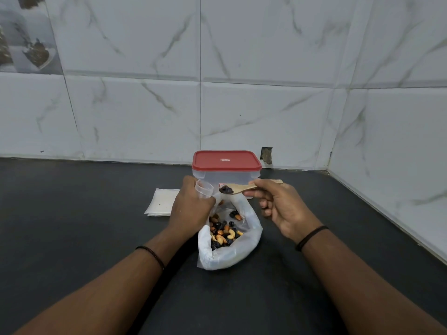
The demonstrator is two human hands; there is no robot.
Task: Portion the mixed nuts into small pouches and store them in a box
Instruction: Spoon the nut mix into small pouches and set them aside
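A clear plastic bag (244, 247) lies open on the black counter, with mixed nuts (223, 232) inside: cashews, almonds and dark raisins. My left hand (192, 209) holds a small clear cup (205, 189) above the bag's far end. My right hand (281, 205) grips a wooden spoon (242, 188) whose bowl carries a few dark raisins right beside the cup's mouth. Behind both hands stands a clear box (205, 175) with its red lid (226, 160) closed. A flat stack of small white pouches (160, 201) lies left of my left hand.
The black counter (96, 213) runs into a corner of white marble-patterned tiled walls (266, 105) at the back and right. A small dark hole (266, 155) shows in the back wall just right of the box.
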